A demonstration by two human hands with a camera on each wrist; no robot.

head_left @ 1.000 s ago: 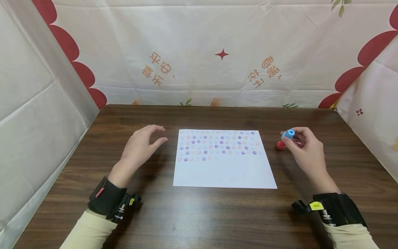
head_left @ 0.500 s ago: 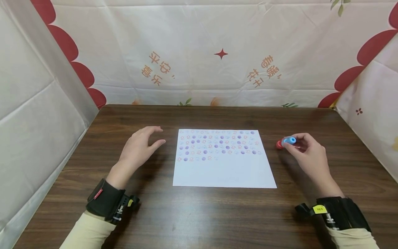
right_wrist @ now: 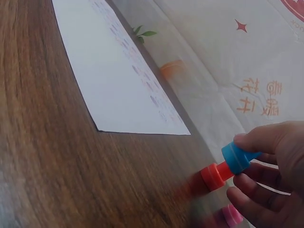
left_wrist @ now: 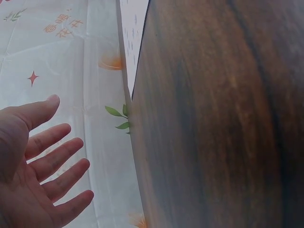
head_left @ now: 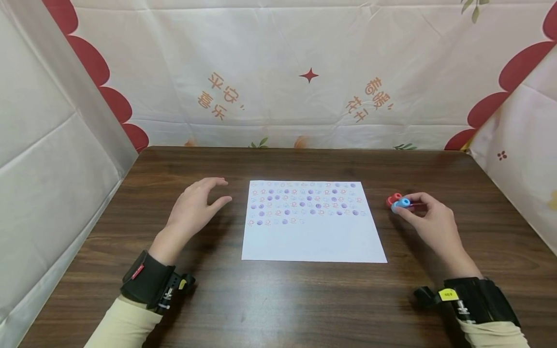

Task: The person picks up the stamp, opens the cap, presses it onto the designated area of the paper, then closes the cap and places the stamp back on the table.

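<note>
My right hand (head_left: pixel 428 222) pinches a small light-blue stamp (head_left: pixel 400 205) between thumb and fingers, low over the table to the right of the paper. Right beside it a red stamp (head_left: pixel 393 198) stands on the table; in the right wrist view the blue stamp overlaps the red one's handle. A pink stamp (right_wrist: pixel 232 216) shows there below the fingers, partly hidden by the hand. The white sheet of paper (head_left: pixel 313 241) carries rows of purple, blue and red stamped marks on its far half. My left hand (head_left: pixel 196 203) holds nothing, fingers apart, left of the paper.
Dark brown wooden table (head_left: pixel 278 304) spreads under everything. A white printed cloth (head_left: pixel 278 58) hangs along the far edge and both sides. Each wrist wears a black strap (head_left: pixel 150 278) with a small device.
The right hand has brought the blue stamp down and nearer to me, from behind the red stamp to beside it. The left hand has barely moved.
</note>
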